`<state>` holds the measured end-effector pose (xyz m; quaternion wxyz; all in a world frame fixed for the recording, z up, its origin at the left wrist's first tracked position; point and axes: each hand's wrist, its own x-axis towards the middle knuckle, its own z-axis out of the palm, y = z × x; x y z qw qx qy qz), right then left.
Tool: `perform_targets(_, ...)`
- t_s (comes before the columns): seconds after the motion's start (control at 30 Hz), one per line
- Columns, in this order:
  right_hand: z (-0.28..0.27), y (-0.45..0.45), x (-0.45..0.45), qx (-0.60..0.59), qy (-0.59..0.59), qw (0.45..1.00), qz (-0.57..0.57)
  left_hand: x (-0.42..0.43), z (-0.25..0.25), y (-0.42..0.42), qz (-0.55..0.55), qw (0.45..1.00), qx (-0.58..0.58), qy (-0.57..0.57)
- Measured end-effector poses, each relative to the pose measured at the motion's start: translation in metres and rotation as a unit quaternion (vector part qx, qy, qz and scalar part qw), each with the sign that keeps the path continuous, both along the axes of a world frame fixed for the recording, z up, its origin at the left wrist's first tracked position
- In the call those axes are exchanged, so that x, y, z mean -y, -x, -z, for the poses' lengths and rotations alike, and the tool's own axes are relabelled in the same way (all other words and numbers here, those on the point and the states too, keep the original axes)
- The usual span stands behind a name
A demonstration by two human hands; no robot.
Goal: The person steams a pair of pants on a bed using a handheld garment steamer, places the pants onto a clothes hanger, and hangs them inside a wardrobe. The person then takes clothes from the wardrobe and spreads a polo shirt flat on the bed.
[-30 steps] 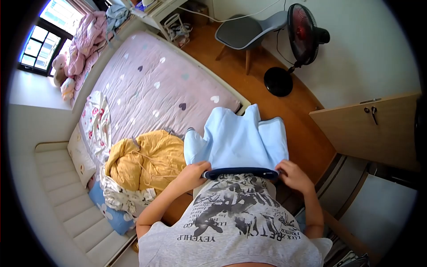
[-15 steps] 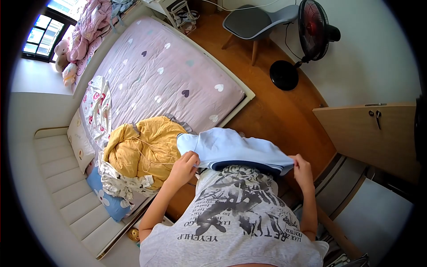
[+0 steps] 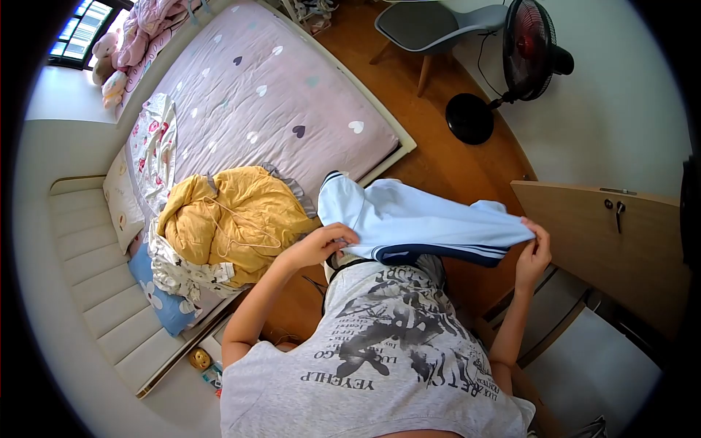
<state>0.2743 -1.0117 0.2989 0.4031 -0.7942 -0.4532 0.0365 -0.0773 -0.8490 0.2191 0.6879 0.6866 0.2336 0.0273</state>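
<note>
A light blue shirt [image 3: 431, 215] with navy striped trim is stretched out in front of my waist. My left hand [image 3: 325, 244] is closed on its left end, fingers pinching the fabric. At the other end my right hand [image 3: 537, 252] grips the cloth between thumb and fingers. A dark navy band [image 3: 409, 253] runs along the edge nearest me, and a striped cuff sticks up at the far left. Left of the shirt, a bunched yellow quilt [image 3: 241, 208] lies on the bed, with a thin hanger-shaped outline [image 3: 252, 243] on top.
The bed [image 3: 292, 95] has a pink heart-print sheet, with a blue pillow [image 3: 157, 292] near the headboard [image 3: 95, 277]. Beyond it stand a grey chair [image 3: 416, 25] and a black fan [image 3: 527, 47]. A wooden door [image 3: 584, 219] with a key is at the right.
Both hands have moved farther apart and the shirt is spread wider, shifted to the right. The right hand is higher. The striped cuff now shows at the far left. The view has shifted slightly.
</note>
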Motion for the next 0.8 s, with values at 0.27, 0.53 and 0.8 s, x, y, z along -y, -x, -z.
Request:
perform_targets(0.27,-0.020,-0.061,-0.091,0.001,-0.171,0.985,-0.036,-0.052,0.003,-0.089,0.078,0.993,-0.066,-0.065)
perform_targets(0.53,-0.038,-0.158,-0.201,0.001,-0.202,0.977,-0.067,-0.116,0.017,-0.185,0.037,0.991,0.017,-0.128)
perform_targets(0.8,-0.037,-0.207,-0.343,-0.019,-0.234,0.964,-0.123,-0.174,0.005,-0.238,0.018,0.993,-0.017,-0.118)
